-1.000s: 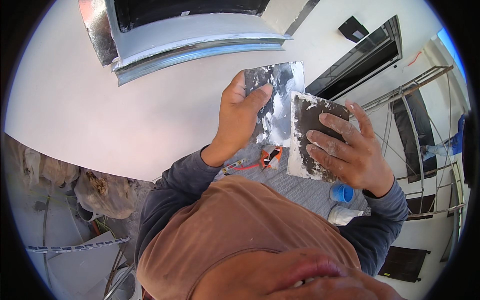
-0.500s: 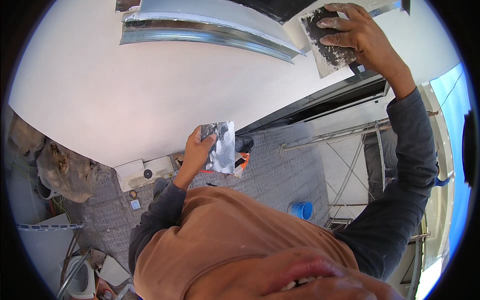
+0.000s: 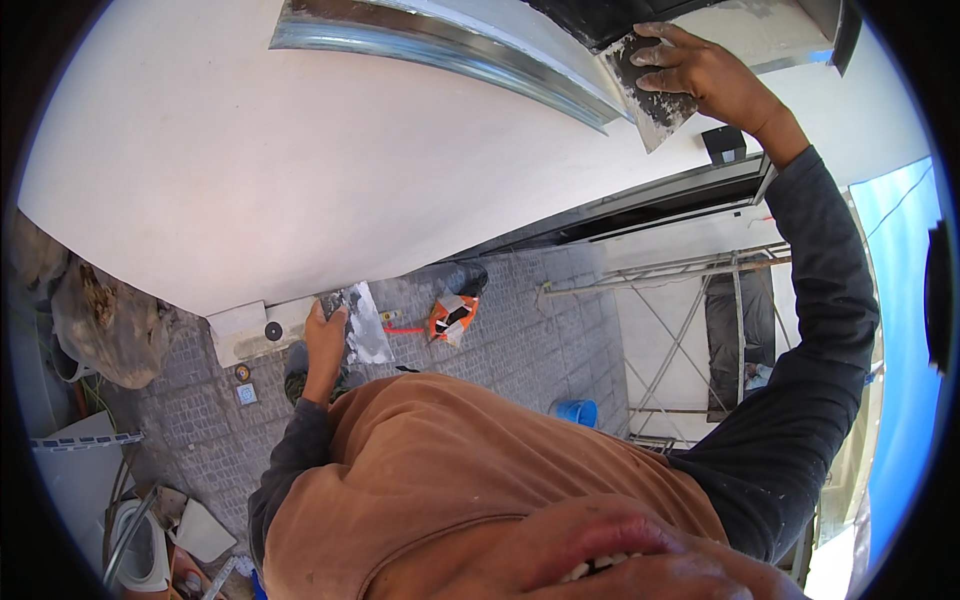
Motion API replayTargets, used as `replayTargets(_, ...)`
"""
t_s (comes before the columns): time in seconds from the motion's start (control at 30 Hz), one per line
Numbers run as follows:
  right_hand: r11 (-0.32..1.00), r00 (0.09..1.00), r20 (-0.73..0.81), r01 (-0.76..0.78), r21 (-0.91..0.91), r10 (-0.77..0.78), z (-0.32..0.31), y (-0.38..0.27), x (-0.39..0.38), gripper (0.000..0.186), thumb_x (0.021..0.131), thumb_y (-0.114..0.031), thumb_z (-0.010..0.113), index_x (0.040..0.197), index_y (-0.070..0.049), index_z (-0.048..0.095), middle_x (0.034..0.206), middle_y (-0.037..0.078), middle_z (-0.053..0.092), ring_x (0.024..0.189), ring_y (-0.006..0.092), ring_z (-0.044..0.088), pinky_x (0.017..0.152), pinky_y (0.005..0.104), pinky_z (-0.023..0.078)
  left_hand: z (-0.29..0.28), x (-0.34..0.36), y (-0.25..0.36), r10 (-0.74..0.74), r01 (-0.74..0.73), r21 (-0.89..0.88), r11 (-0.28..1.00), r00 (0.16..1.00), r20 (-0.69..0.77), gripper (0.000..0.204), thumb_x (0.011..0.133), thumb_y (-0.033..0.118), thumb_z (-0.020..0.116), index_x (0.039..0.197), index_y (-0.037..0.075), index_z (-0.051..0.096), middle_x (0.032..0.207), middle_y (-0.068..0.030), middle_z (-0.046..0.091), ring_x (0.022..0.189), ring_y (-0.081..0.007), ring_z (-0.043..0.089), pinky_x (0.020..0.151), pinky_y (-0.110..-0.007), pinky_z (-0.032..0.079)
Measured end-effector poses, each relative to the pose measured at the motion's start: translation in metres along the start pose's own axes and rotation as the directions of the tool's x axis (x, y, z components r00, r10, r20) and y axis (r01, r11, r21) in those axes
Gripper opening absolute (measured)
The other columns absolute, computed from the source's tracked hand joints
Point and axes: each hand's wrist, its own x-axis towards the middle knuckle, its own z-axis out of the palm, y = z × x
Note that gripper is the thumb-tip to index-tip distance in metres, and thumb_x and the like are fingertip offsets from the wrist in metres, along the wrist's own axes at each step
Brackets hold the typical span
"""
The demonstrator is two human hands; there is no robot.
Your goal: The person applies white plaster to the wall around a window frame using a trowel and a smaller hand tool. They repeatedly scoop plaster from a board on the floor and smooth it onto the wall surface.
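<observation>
High at the right, my right hand [image 3: 680,70] grips a dark scraper blade [image 3: 655,125] smeared with white compound, held at the wall corner beside the end of the metal window ledge [image 3: 440,55] and the dark window opening [image 3: 580,20]. Low and left of centre, my left hand [image 3: 325,335] holds a second blade [image 3: 368,330], its face covered with grey-white compound. The white wall [image 3: 250,170] runs below the ledge.
An orange bag [image 3: 452,320] and a blue bucket [image 3: 577,412] sit on the paving [image 3: 500,370]. Scaffolding [image 3: 660,355] stands at the right. Wrapped bundles [image 3: 105,325], a white container [image 3: 140,545] and offcuts [image 3: 205,525] lie at the left.
My hands have parted: the right has risen to the corner by the ledge with its blade, while the left has moved down and left with the other blade.
</observation>
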Motion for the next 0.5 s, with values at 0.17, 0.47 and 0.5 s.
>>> replayTargets(0.17,1.000,1.000,0.009,0.030,-0.001,-0.030,-0.001,-0.002,0.006,0.046,0.066,0.003,0.084,0.107,-0.018,0.082,0.128,0.000,0.072,0.142,0.0231,0.050,0.109,0.0354,0.054,0.017,-0.001,0.013,0.180,-0.183,0.120,0.976,0.983,0.033,0.035,0.095,0.008,0.059,0.128,-0.003,0.060,0.104,-0.0083,0.072,0.091,-0.0168,0.066,0.084,-0.032,0.051)
replayTargets(0.47,0.999,0.999,0.006,-0.037,0.020,0.037,-0.021,-0.003,-0.005,0.057,0.063,0.007,0.085,0.113,-0.019,0.080,0.139,0.001,0.066,0.143,0.0251,0.049,0.112,0.0359,0.051,0.231,-0.001,0.156,0.600,-0.915,0.199,0.351,0.383,0.703,0.080,0.097,0.016,0.062,0.162,0.000,0.019,0.057,-0.0085,0.056,0.043,-0.0246,0.056,0.043,-0.038,0.045)
replayTargets(0.5,0.999,0.999,-0.001,-0.039,0.035,0.039,-0.023,-0.004,-0.005,0.058,0.062,0.007,0.084,0.114,-0.019,0.080,0.139,0.001,0.066,0.142,0.0253,0.049,0.113,0.0361,0.050,0.260,0.002,0.174,0.669,-0.952,0.181,0.246,0.302,0.679,0.079,0.098,0.016,0.060,0.163,-0.001,0.018,0.059,-0.0080,0.057,0.042,-0.0223,0.055,0.040,-0.037,0.044)
